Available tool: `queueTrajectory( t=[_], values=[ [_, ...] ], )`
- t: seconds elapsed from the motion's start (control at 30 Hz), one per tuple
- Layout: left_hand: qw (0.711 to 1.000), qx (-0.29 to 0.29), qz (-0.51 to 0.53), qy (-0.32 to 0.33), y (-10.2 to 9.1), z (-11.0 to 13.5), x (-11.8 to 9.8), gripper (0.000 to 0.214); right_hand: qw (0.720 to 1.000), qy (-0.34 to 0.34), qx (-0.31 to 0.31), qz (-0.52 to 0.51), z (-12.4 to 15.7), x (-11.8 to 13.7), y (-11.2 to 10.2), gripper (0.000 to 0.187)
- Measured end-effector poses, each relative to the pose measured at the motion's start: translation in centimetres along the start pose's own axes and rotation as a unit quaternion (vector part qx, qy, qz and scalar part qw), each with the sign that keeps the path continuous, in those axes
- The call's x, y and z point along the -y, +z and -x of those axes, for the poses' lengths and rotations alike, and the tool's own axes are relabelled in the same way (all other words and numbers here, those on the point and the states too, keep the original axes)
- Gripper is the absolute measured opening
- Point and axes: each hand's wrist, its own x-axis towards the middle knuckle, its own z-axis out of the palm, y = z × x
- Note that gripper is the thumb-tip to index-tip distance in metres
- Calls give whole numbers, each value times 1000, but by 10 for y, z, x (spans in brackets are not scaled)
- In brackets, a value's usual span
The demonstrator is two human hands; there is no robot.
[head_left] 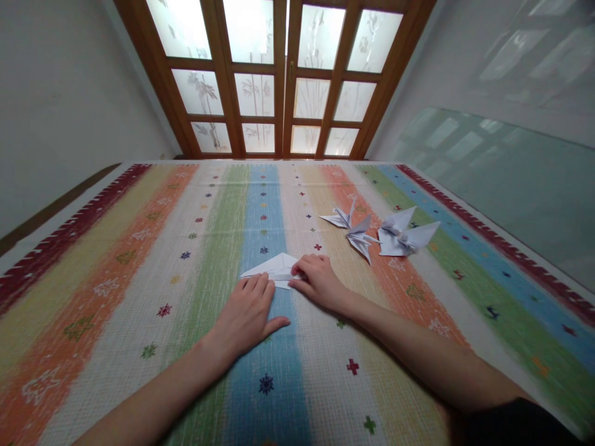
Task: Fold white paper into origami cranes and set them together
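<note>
A partly folded sheet of white paper (281, 266) lies flat on the striped tablecloth, on its blue stripe. My left hand (251, 303) rests on the paper's near left edge, fingers stretched out flat and thumb spread to the right. At the paper's right end, my right hand (320, 280) pinches the corner between thumb and curled fingers. Beyond my right hand stand several folded paper cranes, among them a small one (360, 238) and a larger one (403, 234).
The tablecloth (186, 334) has coloured stripes with small printed motifs. Wooden doors (284, 111) with frosted panes stand past the table's far edge. A glass panel (502, 167) leans along the right wall.
</note>
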Motion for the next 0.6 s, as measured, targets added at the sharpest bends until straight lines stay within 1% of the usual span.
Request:
queueTrajectory(
  t=[0.1,0.13,0.23,0.27,0.4,0.5,0.6],
  values=[
    [999,-17,40,-10,0,-3,5,61,1000,-5,-3,5,1,-2,-1,13],
    [998,-22,56,-18,-1,-5,8,55,1000,-2,-2,10,1,-1,-1,13],
    [992,-38,107,-62,-1,-16,17,23,1000,13,2,18,0,3,0,15],
    [989,-45,122,-74,-1,-20,20,19,1000,21,3,21,-1,4,0,16],
    [982,-45,143,-117,0,-33,25,16,998,48,19,34,-5,8,-3,18],
    [980,-30,138,-141,0,-38,23,18,996,67,42,42,-8,10,-7,19],
    [981,-11,116,-152,-1,-41,21,21,993,85,63,48,-13,13,-11,20]
  ],
)
